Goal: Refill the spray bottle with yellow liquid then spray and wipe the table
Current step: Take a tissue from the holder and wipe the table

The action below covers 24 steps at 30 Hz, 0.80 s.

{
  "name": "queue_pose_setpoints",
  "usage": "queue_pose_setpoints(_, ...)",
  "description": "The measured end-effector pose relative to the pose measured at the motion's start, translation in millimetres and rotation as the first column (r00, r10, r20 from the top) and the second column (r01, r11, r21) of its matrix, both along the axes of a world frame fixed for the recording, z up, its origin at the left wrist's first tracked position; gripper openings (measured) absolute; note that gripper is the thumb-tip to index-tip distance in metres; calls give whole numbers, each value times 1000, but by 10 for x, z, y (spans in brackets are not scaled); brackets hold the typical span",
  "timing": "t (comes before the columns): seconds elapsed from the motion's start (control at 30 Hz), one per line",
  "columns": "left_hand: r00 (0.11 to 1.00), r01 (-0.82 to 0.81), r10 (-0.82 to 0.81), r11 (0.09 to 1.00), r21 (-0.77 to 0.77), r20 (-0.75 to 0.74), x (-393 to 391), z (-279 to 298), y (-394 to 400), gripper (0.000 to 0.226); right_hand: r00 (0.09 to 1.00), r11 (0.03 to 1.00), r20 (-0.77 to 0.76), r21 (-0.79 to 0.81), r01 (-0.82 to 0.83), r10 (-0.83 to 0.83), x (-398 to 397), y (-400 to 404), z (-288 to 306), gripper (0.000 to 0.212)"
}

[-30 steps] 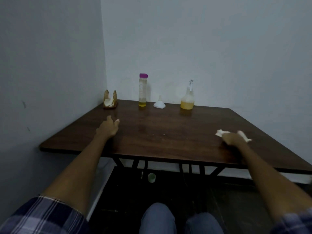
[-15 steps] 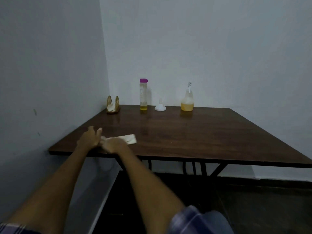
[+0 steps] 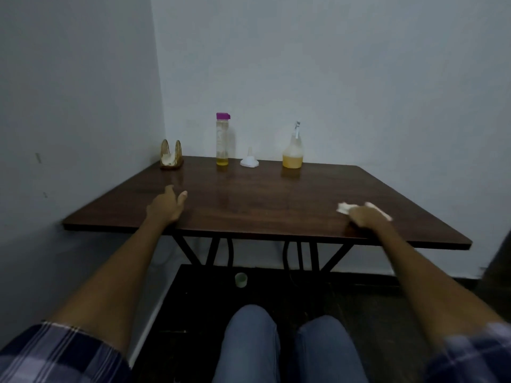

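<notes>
Resting flat on the glossy dark wood of the table (image 3: 265, 205), my left hand (image 3: 166, 207) lies near the front left edge, fingers straight and held together, thumb spread to the side, holding nothing. Along the far edge by the wall stands a small golden napkin holder (image 3: 171, 157) with two arched sides and white paper between them. Next comes a tall, slim clear bottle (image 3: 222, 139) with a purple cap and a shallow layer of yellow liquid at the bottom. Just beside it a small white plastic funnel (image 3: 249, 160) sits upside down, spout up. Further right the spray bottle (image 3: 293, 150) stands upright, rounded and clear, yellow liquid filling its lower part. Near the front right edge my right hand (image 3: 365, 217) presses a crumpled white tissue (image 3: 344, 208) onto the tabletop, its ends poking out on both sides; I cannot tell how my fingers lie.
</notes>
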State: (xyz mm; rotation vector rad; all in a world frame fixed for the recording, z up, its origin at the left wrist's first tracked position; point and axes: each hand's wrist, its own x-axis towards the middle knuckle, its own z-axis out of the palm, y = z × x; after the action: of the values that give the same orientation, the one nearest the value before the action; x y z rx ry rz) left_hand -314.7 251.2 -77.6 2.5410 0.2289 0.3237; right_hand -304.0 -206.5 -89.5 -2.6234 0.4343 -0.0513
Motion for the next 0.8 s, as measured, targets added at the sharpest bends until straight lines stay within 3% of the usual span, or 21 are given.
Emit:
queue_pose_setpoints(0.1, 1000, 10, -10, 1000, 8, 11, -1, -21, -66, 63, 989, 990, -26, -17, 143, -144, -272, -257, 38, 41)
queue_pose_setpoints(0.17, 1000, 11, -11, 1000, 8, 18, 1, -35, -80, 63, 992, 991, -6, -39, 124, -125, -280, -52, 73, 47)
queue_pose_setpoints(0.3, 999, 7, -7, 1000, -11, 38, -51, -64, 18, 62, 983, 972, -9, -145, -185, 185, -175, 1261, 91, 52)
queue_pose_setpoints(0.43, 995, -66, 68, 997, -33, 73, -126, -89, 195, 61, 800, 786, -31, -170, -594, 599, -343, 2897, 16, 45)
queue_pose_setpoints(0.53, 989, -118, 120, 993, -24, 82, -176, -112, 226, 60, 748, 748, 52, -114, -654, 662, -672, 3444, 19, 47)
queue_pose_setpoints(0.63, 989, -120, 119, 993, 1, 88, -176, -128, 172, 61, 748, 751, 94, -165, -639, 657, -721, 3138, 30, 44)
queue_pose_setpoints(0.8, 995, -58, 57, 998, 2, 78, -72, -107, -126, 63, 921, 903, 67, -239, -358, 383, -619, 1578, 76, 42)
